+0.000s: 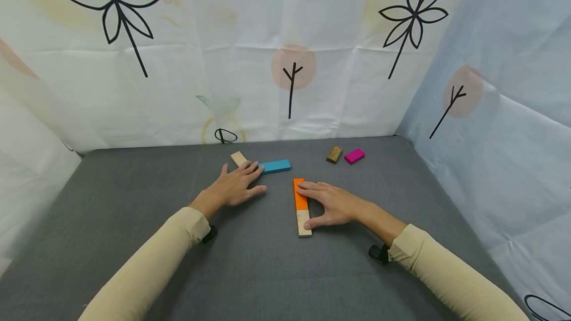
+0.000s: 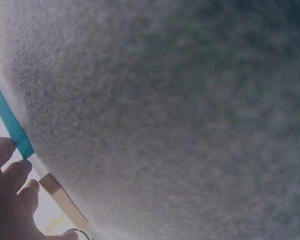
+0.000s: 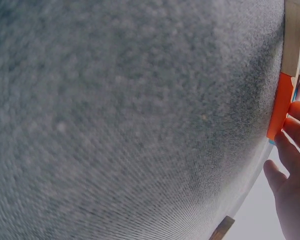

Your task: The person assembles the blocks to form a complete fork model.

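My left hand (image 1: 236,185) is spread, its fingertips at the left end of a flat blue block (image 1: 277,166); whether they press on it I cannot tell. Just beyond those fingers lies a light wooden block (image 1: 239,158), partly hidden by the hand in the head view. An orange block (image 1: 300,194) and a plain wooden block (image 1: 304,223) lie end to end in one line. Along them reaches my right hand (image 1: 335,204), with fingers extended over the orange block and the thumb at the plain one. Neither hand has its fingers curled round a block.
A brown wooden block (image 1: 334,154) and a magenta block (image 1: 354,156) lie side by side at the back right of the grey tabletop (image 1: 267,276). White cloth (image 1: 250,78) with printed plants hangs behind the table and along its sides.
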`<move>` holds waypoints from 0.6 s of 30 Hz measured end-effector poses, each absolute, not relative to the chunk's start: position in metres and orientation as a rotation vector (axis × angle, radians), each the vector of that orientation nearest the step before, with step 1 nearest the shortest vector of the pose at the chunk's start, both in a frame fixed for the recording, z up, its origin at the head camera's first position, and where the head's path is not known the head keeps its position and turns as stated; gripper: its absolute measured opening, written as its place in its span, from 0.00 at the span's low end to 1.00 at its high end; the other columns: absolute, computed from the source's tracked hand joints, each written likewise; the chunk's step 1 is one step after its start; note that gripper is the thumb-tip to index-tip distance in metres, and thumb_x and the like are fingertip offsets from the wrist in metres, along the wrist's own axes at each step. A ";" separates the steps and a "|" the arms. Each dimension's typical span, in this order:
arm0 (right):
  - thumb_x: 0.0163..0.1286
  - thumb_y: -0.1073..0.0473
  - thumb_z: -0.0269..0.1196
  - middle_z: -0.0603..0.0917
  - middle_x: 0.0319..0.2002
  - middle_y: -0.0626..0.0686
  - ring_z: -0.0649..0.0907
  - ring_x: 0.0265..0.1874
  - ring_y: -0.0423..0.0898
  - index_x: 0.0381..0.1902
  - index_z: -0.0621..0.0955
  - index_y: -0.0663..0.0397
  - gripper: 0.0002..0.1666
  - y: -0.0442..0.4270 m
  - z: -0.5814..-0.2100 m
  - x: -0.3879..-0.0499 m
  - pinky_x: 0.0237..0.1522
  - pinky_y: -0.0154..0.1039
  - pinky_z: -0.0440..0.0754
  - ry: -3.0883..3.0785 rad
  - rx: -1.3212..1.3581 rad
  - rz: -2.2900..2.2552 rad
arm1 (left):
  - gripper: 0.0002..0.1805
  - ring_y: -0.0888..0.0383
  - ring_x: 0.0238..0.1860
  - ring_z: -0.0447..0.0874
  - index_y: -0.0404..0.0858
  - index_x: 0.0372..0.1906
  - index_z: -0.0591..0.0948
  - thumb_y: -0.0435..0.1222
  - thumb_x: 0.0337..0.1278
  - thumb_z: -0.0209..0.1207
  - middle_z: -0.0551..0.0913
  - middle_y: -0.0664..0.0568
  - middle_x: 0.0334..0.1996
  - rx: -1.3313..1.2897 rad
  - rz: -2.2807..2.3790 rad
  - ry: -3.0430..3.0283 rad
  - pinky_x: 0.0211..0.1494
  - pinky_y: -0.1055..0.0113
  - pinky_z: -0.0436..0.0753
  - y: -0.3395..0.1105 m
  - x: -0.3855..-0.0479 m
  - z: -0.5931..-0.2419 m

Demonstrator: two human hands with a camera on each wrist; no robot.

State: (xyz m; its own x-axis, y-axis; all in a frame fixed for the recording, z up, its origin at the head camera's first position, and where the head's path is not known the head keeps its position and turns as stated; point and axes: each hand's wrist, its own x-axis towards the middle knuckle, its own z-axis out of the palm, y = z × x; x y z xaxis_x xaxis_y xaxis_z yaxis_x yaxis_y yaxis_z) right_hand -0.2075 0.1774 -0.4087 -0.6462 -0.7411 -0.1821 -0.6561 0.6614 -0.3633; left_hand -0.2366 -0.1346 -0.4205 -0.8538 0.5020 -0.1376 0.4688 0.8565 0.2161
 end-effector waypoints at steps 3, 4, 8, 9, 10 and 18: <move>0.63 0.29 0.63 0.56 0.78 0.53 0.59 0.76 0.56 0.78 0.61 0.52 0.55 0.177 -0.409 -0.207 0.74 0.57 0.52 2.564 -1.116 -0.380 | 0.41 0.46 0.79 0.46 0.43 0.80 0.54 0.62 0.72 0.43 0.52 0.45 0.79 0.762 0.262 2.834 0.71 0.29 0.43 -0.132 -0.237 -0.419; 0.63 0.30 0.63 0.56 0.78 0.53 0.59 0.75 0.56 0.78 0.61 0.53 0.55 0.177 -0.409 -0.207 0.74 0.57 0.52 2.564 -1.116 -0.379 | 0.41 0.46 0.79 0.46 0.43 0.80 0.54 0.62 0.72 0.44 0.52 0.45 0.79 0.769 0.262 2.832 0.71 0.29 0.43 -0.130 -0.237 -0.419; 0.64 0.30 0.63 0.56 0.78 0.53 0.59 0.75 0.57 0.78 0.61 0.53 0.55 0.177 -0.408 -0.207 0.73 0.58 0.53 2.564 -1.116 -0.376 | 0.41 0.46 0.79 0.45 0.45 0.80 0.54 0.62 0.72 0.45 0.52 0.46 0.79 0.781 0.263 2.812 0.70 0.29 0.44 -0.123 -0.238 -0.419; 0.64 0.30 0.63 0.57 0.78 0.53 0.59 0.75 0.57 0.78 0.61 0.53 0.55 0.177 -0.408 -0.207 0.73 0.58 0.53 2.565 -1.118 -0.375 | 0.41 0.45 0.79 0.45 0.45 0.80 0.54 0.62 0.71 0.45 0.51 0.47 0.79 0.783 0.262 2.807 0.70 0.29 0.44 -0.122 -0.238 -0.419; 0.64 0.30 0.63 0.57 0.78 0.53 0.59 0.75 0.57 0.78 0.61 0.53 0.55 0.177 -0.407 -0.207 0.73 0.57 0.53 2.566 -1.120 -0.371 | 0.41 0.45 0.79 0.46 0.45 0.80 0.54 0.62 0.71 0.45 0.51 0.47 0.79 0.786 0.264 2.804 0.70 0.28 0.44 -0.120 -0.238 -0.420; 0.63 0.29 0.63 0.57 0.78 0.53 0.58 0.76 0.55 0.78 0.61 0.53 0.55 0.177 -0.407 -0.206 0.74 0.56 0.52 2.567 -1.123 -0.362 | 0.42 0.45 0.79 0.45 0.46 0.80 0.54 0.63 0.71 0.45 0.51 0.48 0.79 0.803 0.275 2.787 0.70 0.29 0.43 -0.109 -0.236 -0.419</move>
